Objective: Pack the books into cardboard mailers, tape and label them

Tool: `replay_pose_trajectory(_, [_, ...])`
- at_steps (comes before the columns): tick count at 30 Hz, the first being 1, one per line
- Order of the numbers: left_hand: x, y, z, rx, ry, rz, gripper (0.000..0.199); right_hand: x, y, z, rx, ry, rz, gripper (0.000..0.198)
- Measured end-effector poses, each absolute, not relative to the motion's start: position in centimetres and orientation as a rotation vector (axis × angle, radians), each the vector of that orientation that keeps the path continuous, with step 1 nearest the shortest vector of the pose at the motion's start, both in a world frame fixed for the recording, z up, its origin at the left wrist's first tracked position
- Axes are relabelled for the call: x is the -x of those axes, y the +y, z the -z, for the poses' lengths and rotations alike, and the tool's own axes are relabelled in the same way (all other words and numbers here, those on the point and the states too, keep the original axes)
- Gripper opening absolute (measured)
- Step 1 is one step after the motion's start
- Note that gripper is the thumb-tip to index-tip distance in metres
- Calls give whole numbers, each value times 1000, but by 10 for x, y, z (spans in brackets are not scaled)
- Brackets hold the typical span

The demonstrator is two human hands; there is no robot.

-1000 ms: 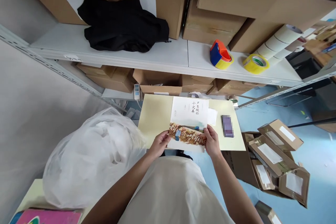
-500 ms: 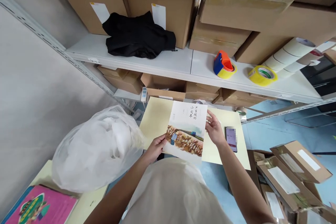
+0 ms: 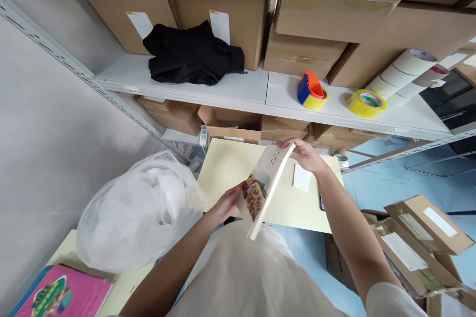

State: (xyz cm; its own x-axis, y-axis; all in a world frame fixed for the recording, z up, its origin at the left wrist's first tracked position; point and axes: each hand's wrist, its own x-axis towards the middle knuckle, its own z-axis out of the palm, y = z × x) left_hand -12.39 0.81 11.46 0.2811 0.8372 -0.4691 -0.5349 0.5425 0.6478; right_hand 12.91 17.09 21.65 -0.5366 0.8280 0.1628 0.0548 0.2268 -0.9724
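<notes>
A white paperback book [image 3: 265, 183] with a painted cover is held up over the pale yellow table [image 3: 223, 158], tilted so its page edge faces right. My left hand [image 3: 226, 203] is closed on the book's left edge. Around its upper right corner my right hand [image 3: 303, 153] is wrapped, with some fingers behind the book. A small white paper [image 3: 302, 177] lies on the table below my right hand. Most of the phone [image 3: 322, 203] is covered by my right forearm.
Left stands a clear plastic bag [image 3: 137, 213] of white material, near a pink book [image 3: 63, 292]. The shelf [image 3: 256, 86] ahead bears a black garment [image 3: 193, 54], a tape dispenser [image 3: 312, 90], a yellow tape roll [image 3: 367, 103] and cartons. Flattened cardboard boxes [image 3: 412, 252] lie at right.
The book has turned from cover-up to steeply tilted, showing its page edge. My right hand has shifted to its top corner. The white paper has come into view, and my forearm now covers most of the phone.
</notes>
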Motion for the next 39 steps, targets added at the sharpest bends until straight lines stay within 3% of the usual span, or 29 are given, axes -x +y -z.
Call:
replay_pose_trajectory(6, [143, -2, -133, -472, 733, -1035, 100, -110, 179, -227, 995, -1817, -1283, 33])
replay_pose_trajectory(14, [153, -2, -144, -930, 1344, -987, 57, -75, 167, -247, 1180, -2051, -901, 31])
replay_pose_trajectory(19, [156, -9, -141, -810, 1311, -1052, 61, -107, 161, -250, 1229, -2151, -1101, 34])
replay_pose_trajectory(23, [153, -12, -135, -739, 1236, -1061, 62, -132, 149, -231, 1258, -1712, -1379, 46])
replay_pose_trajectory(28, [141, -13, -126, -693, 1151, -1039, 61, -133, 135, -213, 1398, -1368, -1262, 53])
replay_pose_trajectory(39, [134, -17, -118, -697, 1218, -1013, 59, -152, 134, -210, 1363, -1349, -1335, 49])
